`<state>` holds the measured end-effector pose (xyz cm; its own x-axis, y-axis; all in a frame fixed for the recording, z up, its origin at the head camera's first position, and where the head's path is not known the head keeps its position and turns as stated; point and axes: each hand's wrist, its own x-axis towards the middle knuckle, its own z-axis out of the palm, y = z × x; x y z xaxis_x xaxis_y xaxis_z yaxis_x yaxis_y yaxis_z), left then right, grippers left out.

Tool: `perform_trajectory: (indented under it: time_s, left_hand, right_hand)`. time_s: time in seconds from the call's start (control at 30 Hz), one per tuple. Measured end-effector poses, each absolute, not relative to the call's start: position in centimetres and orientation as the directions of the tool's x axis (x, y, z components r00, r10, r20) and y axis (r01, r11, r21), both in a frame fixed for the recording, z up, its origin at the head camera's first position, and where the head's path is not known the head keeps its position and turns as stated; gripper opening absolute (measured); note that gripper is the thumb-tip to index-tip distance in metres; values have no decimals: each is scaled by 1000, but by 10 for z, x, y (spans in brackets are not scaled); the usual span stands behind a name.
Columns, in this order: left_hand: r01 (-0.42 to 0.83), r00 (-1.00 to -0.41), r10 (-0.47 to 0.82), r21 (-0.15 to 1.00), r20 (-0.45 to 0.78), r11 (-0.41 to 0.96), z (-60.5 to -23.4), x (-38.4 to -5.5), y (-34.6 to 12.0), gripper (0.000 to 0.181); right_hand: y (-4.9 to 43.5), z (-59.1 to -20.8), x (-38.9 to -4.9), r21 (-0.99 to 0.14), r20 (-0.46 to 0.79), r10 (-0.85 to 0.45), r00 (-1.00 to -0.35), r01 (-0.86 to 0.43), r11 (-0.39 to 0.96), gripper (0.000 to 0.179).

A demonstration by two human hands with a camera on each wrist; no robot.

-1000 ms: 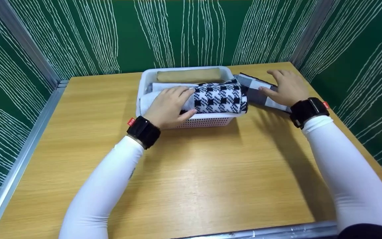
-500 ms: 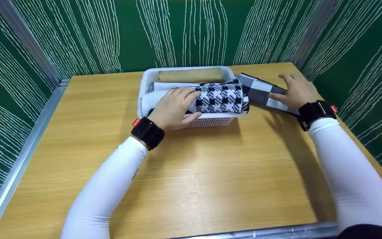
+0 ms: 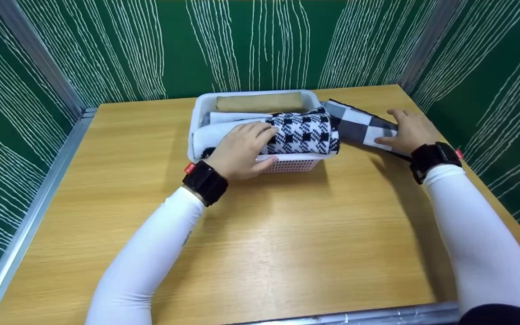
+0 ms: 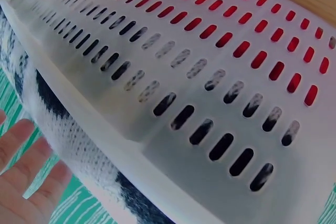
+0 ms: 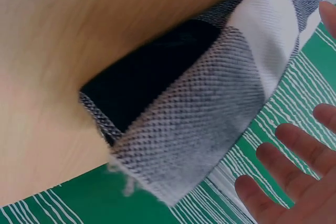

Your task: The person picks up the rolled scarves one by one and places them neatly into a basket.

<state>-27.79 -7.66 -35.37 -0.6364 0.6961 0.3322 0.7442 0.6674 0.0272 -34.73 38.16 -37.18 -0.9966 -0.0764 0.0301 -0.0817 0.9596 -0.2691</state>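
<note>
A white plastic basket [image 3: 292,166] with slotted walls holds rolled cloths. Its front roll, a black-and-white houndstooth knit [image 3: 303,133], rises above the rim. My left hand [image 3: 246,151] lies over the middle of that roll with fingers loosely bent; whether it touches the knit cannot be told. In the left wrist view its fingers [image 4: 37,156] show past the roll. To the right of the basket lies a folded grey, white and black checked cloth [image 3: 355,128]. My right hand [image 3: 413,131] is over its right part, fingers spread, with a gap from the cloth [image 5: 205,93] in the right wrist view.
A tan roll [image 3: 260,102] lies along the back of the basket, with a white cloth [image 3: 237,118] in front of it. The wooden table [image 3: 260,234] has green, white-lined walls [image 3: 278,45] behind and at both sides.
My right hand has moved right and a little toward me along the checked cloth. My left hand has slid slightly right over the houndstooth roll. The cloths and basket look unmoved.
</note>
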Motion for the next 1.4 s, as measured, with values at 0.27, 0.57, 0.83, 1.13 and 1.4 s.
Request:
perform_trajectory:
  time_s: [0.27,0.57,0.83,1.13,1.4]
  left_hand:
    - [757,-615,708,7,347,654,-355,-276,-71,68]
    - [768,-599,719,-3,353,641,-355,-273,-64,67]
    - [785,-572,736,-19,361,620,-355,-272,-59,69]
    - [798,-551,743,-20,381,602,-353,-273,-54,68]
    - [803,-542,750,-29,379,595,-351,-273,-47,68]
  right_hand:
    - [390,-376,-354,-272,-27,-51,-998,-41,961,104]
    - [398,-389,-359,-293,-58,-49,-997,-30,956,107]
    - [403,-402,-361,-281,-64,-22,-998,-3,960,107]
    - [404,-414,-365,-261,-124,59,-991,90,961,109]
    - [401,-416,-370,-253,-119,70,-990,98,963,93]
